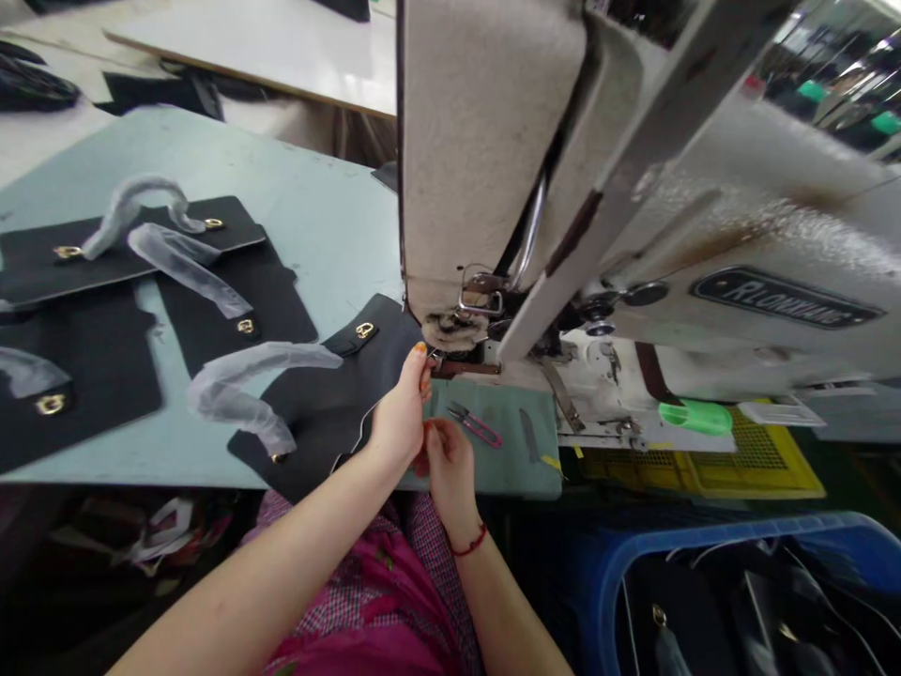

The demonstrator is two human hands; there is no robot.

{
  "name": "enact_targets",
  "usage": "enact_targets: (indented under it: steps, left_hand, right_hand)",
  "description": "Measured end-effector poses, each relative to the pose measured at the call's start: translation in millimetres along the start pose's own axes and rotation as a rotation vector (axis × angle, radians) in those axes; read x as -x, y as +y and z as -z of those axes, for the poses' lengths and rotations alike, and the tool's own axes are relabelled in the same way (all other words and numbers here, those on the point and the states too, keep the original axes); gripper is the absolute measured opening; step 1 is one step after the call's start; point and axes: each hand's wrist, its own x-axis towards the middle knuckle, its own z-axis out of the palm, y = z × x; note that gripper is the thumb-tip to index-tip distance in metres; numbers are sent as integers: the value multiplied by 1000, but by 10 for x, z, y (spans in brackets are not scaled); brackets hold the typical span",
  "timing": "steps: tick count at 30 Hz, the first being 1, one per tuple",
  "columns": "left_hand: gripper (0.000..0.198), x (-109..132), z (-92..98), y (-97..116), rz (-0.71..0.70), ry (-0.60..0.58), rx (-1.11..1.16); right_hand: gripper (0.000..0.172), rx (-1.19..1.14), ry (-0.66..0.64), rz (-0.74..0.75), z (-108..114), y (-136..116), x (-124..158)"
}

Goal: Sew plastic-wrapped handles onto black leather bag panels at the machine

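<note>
A black leather bag panel with a handle wrapped in clear plastic and gold-coloured hardware lies on the sewing machine's table, its right edge close under the machine head. My left hand is closed on that right edge, thumb on top, just in front of the presser area. Right below it, my right hand has its fingertips pinched together near the panel's edge; what they hold is hidden. Thread snips with a pink handle lie beside my right hand.
Several more black panels with wrapped handles lie on the pale green table at left. To the right are a yellow basket and a green plastic piece. A blue bin with black pieces stands at lower right.
</note>
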Motion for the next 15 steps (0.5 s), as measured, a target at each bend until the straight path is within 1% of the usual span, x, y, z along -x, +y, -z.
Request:
enact_targets:
  steps: [2, 4, 5, 7, 8, 9, 10, 11, 12, 13, 14, 15]
  left_hand:
    - [30, 108, 48, 24, 29, -40, 4]
    - [30, 299, 170, 115, 71, -137, -42]
    - [30, 401, 252, 199, 95, -205, -90]
    - [26, 528, 418, 456, 122, -334, -221]
    - [23, 518, 481, 624, 74, -384, -301]
    - [21, 447, 515, 807, -43, -410, -390]
    - [20, 315, 513, 991, -191, -433, -501]
    - [19, 133, 472, 1161, -336, -445, -617]
    - [20, -80, 395, 1305, -359, -490, -715]
    - [19, -302, 292, 1413, -334, -545, -771]
    - [17, -511, 174, 1482, -279, -568, -764]
    - [11, -690, 55, 1513, -252, -518, -688]
  right_hand:
    - [32, 30, 77, 105, 12, -99, 4]
    - [33, 46, 112, 194, 0, -234, -14]
    - [34, 22, 100, 203, -21, -306, -35]
    - [36, -84, 20, 156, -94, -444, -102]
    - [38, -143, -32, 122, -144, -504, -146]
    - [40, -185, -76, 96, -200, -556, -194]
    - [42, -194, -102, 86, -259, -599, -245]
    - [43, -165, -104, 94, -318, -632, -294]
    - [44, -110, -78, 114, -374, -654, -339]
    - [44, -42, -36, 137, -425, -665, -378]
    - [44, 25, 15, 158, -469, -666, -409]
    - [44, 77, 65, 174, -507, -659, -431]
